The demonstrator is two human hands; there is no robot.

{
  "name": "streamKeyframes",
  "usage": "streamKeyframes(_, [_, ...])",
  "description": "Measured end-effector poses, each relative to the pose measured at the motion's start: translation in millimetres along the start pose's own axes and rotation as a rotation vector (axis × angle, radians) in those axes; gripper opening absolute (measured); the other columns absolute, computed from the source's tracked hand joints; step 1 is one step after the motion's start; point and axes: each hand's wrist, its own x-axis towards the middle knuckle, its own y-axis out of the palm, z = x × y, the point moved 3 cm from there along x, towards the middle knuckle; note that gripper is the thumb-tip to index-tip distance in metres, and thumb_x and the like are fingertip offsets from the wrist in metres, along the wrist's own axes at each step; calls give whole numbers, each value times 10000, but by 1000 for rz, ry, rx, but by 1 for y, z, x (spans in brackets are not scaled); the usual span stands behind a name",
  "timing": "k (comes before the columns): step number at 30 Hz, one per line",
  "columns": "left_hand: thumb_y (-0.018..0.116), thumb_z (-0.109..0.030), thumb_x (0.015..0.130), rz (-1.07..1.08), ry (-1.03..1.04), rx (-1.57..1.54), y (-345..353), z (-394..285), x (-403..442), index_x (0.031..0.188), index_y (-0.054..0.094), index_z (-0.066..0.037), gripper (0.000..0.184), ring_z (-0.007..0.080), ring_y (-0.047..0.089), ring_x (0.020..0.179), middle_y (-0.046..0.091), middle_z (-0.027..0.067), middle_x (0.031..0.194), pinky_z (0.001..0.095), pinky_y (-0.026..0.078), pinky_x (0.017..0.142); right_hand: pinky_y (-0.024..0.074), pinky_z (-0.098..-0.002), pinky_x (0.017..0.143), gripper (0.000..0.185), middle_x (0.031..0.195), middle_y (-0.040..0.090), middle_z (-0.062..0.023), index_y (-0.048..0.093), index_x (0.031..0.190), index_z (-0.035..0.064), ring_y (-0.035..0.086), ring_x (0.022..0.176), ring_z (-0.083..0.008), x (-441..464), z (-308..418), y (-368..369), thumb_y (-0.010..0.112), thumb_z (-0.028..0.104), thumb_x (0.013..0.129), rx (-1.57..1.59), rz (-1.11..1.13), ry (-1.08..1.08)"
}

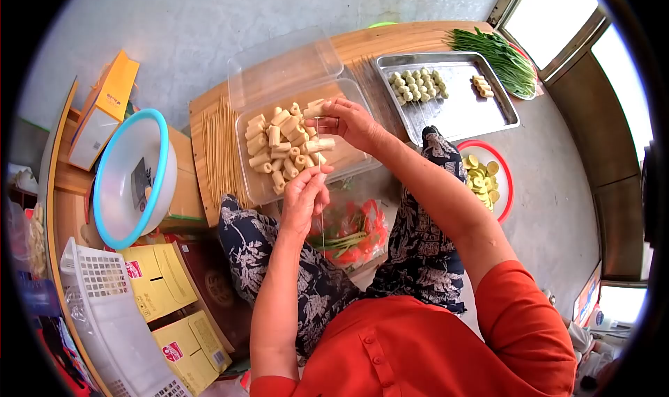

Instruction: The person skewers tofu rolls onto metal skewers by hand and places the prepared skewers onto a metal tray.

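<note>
Food-prep room, skewers (219, 157), metal tray (465, 117), greens (496, 59)

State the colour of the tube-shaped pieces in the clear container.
The tube-shaped pieces are pale beige, seen best in the head view.

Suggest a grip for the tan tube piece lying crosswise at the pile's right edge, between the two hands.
Pinch the tan tube piece at mid-length, across its rounded sides, coming from above: it lies on its side with its upper face exposed. Entering from the picture's right is probably easiest, since the clear container shows bare floor there, while other pieces crowd the left.
</note>
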Motion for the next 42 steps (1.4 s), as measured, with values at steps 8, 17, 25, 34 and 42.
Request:
streamKeyframes(8, [529, -195, 961, -38, 14, -7, 3, 3, -1, 1078, 625, -44, 214, 21, 397, 457, 533, -16, 593, 155, 291, 412, 533, -360, 826, 248, 1096, 631, -151, 523, 1107, -10, 647, 1015, -244, -10, 3, 4, 521, 173, 940, -41, -13, 71])
streamKeyframes(17, [517, -196, 966, -65, 29, 14, -1, 3, 2, 1078, 629, -50, 214, 20, 390, 444, 540, -16, 595, 149, 290, 406, 521, -350, 867, 214, 1058, 646, -91, 582, 1076, 24, 640, 981, -202, -13, -10, -2, 573, 165, 915, -180, -49, 253])
streamKeyframes(25, [513, -201, 969, -96, 53, 36, -5, 1, 2, 1068, 623, -53, 209, 27, 395, 450, 540, -12, 602, 153, 289, 409, 506, -306, 781, 203, 966, 650, -31, 620, 1008, 81, 616, 815, -133, -20, -14, 8, 631, 235, 876, -261, 76, 322])
streamKeyframes(34, [503, -185, 971, -129, 65, 21, -12, -1, -1, 1081, 605, -46, 204, 36, 402, 463, 533, -7, 606, 162, 291, 415, 515, -370, 796, 322, 1075, 648, -116, 623, 1096, 42, 656, 923, -219, 20, -3, -63, 575, 276, 881, -874, -319, 97])
streamKeyframes(42, [502, -189, 973, -147, 71, 34, -15, -6, -2, 1081, 606, -46, 207, 33, 405, 465, 535, -9, 610, 162, 292, 416, 460, -436, 904, 292, 1207, 550, -128, 604, 1106, 160, 543, 1121, -322, 24, -37, -61, 549, 184, 820, -1884, -359, 32])
